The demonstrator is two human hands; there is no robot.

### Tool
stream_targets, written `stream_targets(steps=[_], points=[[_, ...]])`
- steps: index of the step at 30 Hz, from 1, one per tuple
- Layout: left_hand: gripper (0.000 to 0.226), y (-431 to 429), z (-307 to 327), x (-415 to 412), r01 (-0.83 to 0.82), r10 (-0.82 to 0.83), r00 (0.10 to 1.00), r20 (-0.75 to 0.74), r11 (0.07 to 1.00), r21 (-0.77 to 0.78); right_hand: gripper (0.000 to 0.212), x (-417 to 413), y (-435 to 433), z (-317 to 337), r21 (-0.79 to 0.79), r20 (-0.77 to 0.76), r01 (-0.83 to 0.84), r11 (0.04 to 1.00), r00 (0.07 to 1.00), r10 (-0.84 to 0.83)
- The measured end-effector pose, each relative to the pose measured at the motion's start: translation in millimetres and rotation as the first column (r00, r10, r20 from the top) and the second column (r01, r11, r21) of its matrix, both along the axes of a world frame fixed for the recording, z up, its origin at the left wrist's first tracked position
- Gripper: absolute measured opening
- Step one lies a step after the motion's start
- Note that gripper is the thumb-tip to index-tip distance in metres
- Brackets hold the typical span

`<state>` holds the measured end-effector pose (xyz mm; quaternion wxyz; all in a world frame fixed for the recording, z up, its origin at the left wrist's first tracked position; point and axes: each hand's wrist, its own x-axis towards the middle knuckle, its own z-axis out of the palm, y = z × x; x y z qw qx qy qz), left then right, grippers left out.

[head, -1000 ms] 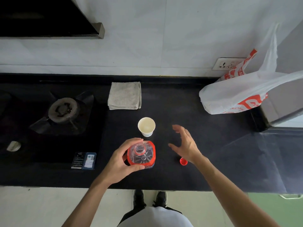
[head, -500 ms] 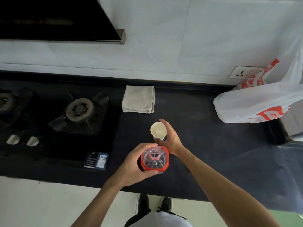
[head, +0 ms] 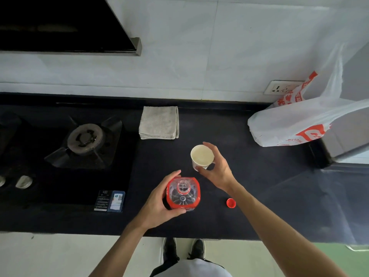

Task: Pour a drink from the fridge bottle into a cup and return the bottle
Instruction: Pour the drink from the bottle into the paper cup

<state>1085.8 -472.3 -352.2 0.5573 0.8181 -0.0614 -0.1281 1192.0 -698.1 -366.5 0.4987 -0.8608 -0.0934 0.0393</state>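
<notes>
The bottle (head: 183,193) stands upright on the black counter (head: 259,186), seen from straight above. It is clear plastic with a red label wrapped round it, and its neck is open with no cap on. The left hand (head: 159,202) wraps it from the left side, fingers curled over the far edge and thumb pressed on the near edge.

Just beyond the bottle and a little to its right is the paper cup (head: 201,156), mouth up, pale inside; whether it holds any liquid cannot be told. The right hand (head: 217,170) grips it from the right, fingertips reaching round the far rim and the thumb tucked against the near wall. Whether the cup rests on the counter or is raised off it cannot be told.

The two hands are apart — each clamped on its own thing.

To the right of the bottle, near it but not touching, the red cap (head: 231,203) lies on the counter. Farther behind the bottle, toward the wall, a folded grey towel (head: 159,122) lies flat. Well to the bottle's left sits a gas burner (head: 85,137), with a small printed label (head: 110,200) at the stove's near corner. Far to the bottle's right and back, a white plastic bag (head: 295,120) with red print slumps against the wall.
</notes>
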Motion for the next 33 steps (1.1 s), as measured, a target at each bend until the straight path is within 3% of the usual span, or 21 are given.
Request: stream_targets(steps=[15, 30, 33], points=[[0.089, -30, 29, 36, -0.027, 0.035, 0.975, 0.22, 0.999, -0.04, 0.073, -44, -52, 49, 0.22, -0.006, 0.22, 0.95, 0.975, -0.224], [0.089, -45, 197, 144, 0.087, -0.046, 0.894, 0.446, 0.994, -0.071, 0.07, 14, -92, 196, 0.262, 0.203, 0.081, 0.962, 0.969, -0.137], [0.091, -45, 234, 161, 0.104, -0.09, 0.871, 0.483, 0.995, -0.002, 0.067, 26, -99, 222, 0.27, 0.22, 0.032, 0.962, 0.971, -0.094]])
